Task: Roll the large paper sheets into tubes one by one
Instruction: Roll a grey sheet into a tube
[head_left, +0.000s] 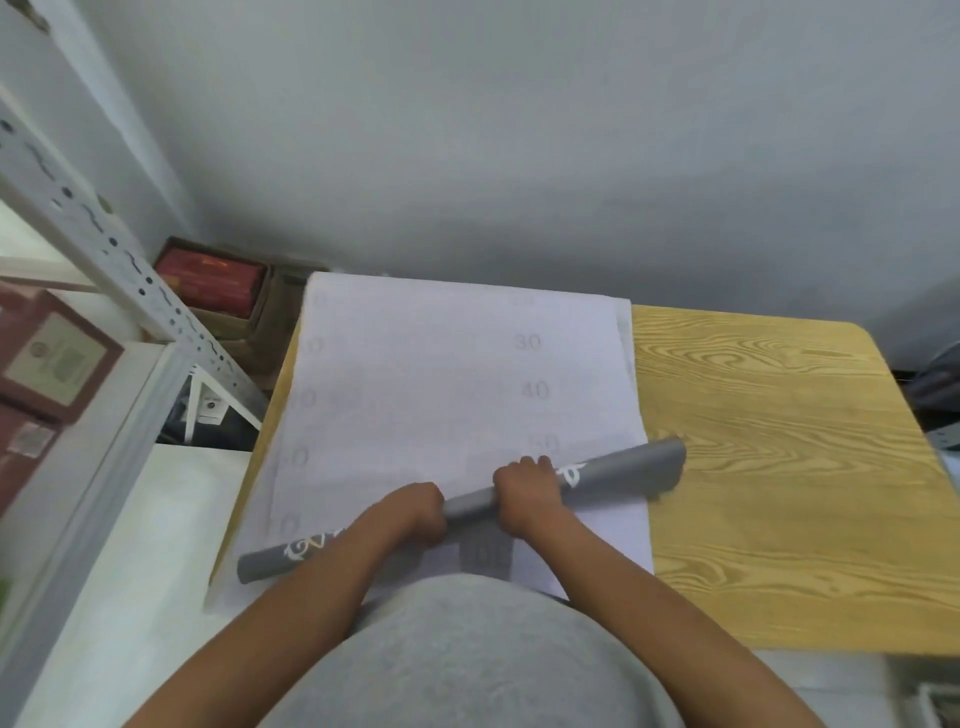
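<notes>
A large white paper sheet (415, 374) with faint numbers lies flat on the wooden table (769, 467), its far end reaching the wall. Across the sheet's near part lies a grey rolled tube (623, 473) with white markings, slanting from lower left up to the right. My left hand (415, 512) grips the tube near its middle. My right hand (527, 488) grips it just to the right, fingers curled over the top. The tube's left end (260, 564) sticks past the sheet's left edge.
A white perforated metal shelf frame (130, 291) stands at the left, holding brown boxes (47, 358). Cardboard boxes with red packs (213, 280) sit on the floor by the wall. A grey wall runs behind the table.
</notes>
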